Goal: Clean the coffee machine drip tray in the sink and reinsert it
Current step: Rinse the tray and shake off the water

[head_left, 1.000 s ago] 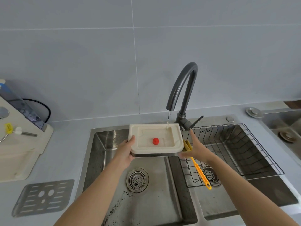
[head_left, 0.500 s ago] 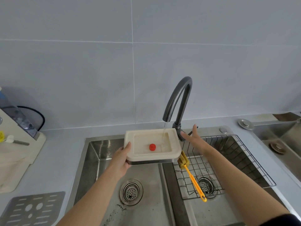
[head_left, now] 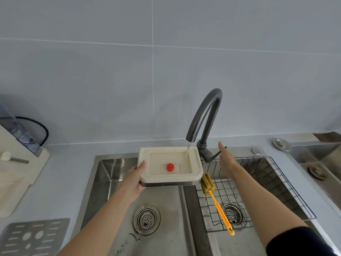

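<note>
R hand point(head_left: 226, 161) has left the tray's right edge & gone up by the tap lever point(head_left: 220, 151); fingers straight, holding nothing, contact w/ lever unclear; L hand point(head_left: 135, 179) alone grips the drip tray point(head_left: 169, 179) at its left edge, thumb on rim; tray roughly level over the left sink point(head_left: 103, 182), under a thin stream from the tap point(head_left: 206, 111). Prob. stiff plastic, light but heavier w/ water, wet so slippery; safer held by both short edges. Cream, shallow, rounded corners, dark band below, red knob point(head_left: 170, 167) mid-tray.
</note>
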